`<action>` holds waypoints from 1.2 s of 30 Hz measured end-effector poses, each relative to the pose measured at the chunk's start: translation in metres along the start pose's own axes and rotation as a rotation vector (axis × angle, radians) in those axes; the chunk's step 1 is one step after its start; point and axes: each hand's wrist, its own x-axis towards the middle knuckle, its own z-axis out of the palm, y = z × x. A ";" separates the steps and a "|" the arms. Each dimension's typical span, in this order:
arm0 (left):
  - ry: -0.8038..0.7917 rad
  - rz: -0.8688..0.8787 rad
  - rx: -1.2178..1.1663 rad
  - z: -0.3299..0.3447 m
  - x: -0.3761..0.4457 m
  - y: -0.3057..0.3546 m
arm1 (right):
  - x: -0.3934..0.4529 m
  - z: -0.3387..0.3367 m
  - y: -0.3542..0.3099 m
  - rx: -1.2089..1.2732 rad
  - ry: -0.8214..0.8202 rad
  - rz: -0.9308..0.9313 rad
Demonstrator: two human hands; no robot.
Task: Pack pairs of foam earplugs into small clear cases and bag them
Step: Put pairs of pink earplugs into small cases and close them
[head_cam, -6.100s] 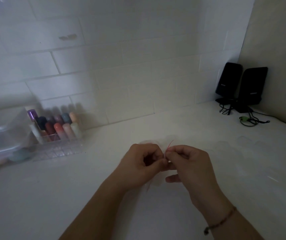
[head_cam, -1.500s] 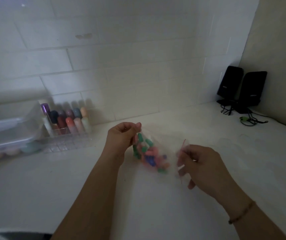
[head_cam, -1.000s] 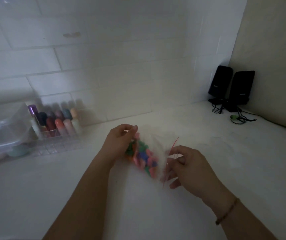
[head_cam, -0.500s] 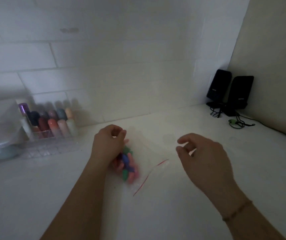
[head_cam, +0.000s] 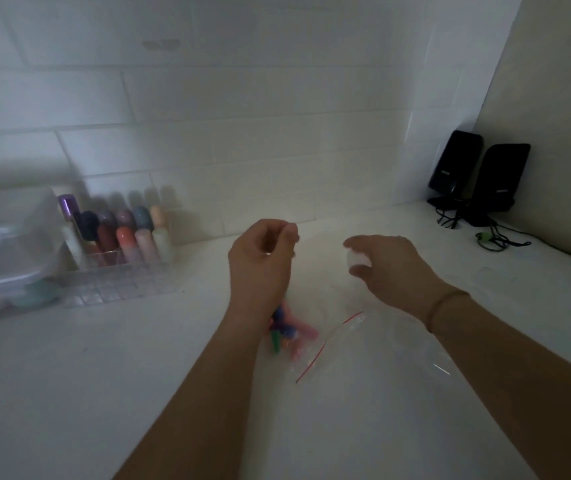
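A clear zip bag (head_cam: pixel 315 355) with a red seal strip lies open on the white counter (head_cam: pixel 69 393), with several coloured foam earplugs (head_cam: pixel 286 332) inside at its left end. My left hand (head_cam: pixel 261 261) hovers above the earplugs with fingers curled and thumb against forefinger; blur hides whether anything is pinched there. To the right, my right hand (head_cam: pixel 386 266) grips a small pale round clear case (head_cam: pixel 356 259) between thumb and fingers, just above the counter.
A clear organiser (head_cam: pixel 118 271) of upright coloured tubes stands at the left by the tiled wall, beside a lidded clear box (head_cam: pixel 3 258). Two black speakers (head_cam: pixel 478 174) with cables sit in the right corner. More clear plastic (head_cam: pixel 433 362) glints beneath my right forearm.
My left hand has let go of the earplug bag and risen above it. The bag now rests on the counter. My right hand moved away from the bag and took a small case.
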 end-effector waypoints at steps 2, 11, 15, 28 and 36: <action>-0.119 -0.119 -0.158 0.007 -0.014 0.019 | -0.027 -0.021 -0.002 0.226 0.214 -0.103; -0.860 -0.470 -0.555 0.023 -0.047 0.029 | -0.113 -0.041 -0.008 0.489 0.344 -0.260; -0.860 -0.508 -0.665 0.027 -0.051 0.029 | -0.117 -0.038 -0.007 0.541 0.455 -0.236; -0.798 -0.535 -0.696 0.033 -0.055 0.029 | -0.119 -0.035 -0.005 0.438 0.525 -0.235; -0.789 -0.543 -0.699 0.032 -0.054 0.031 | -0.117 -0.034 -0.010 0.351 0.591 -0.169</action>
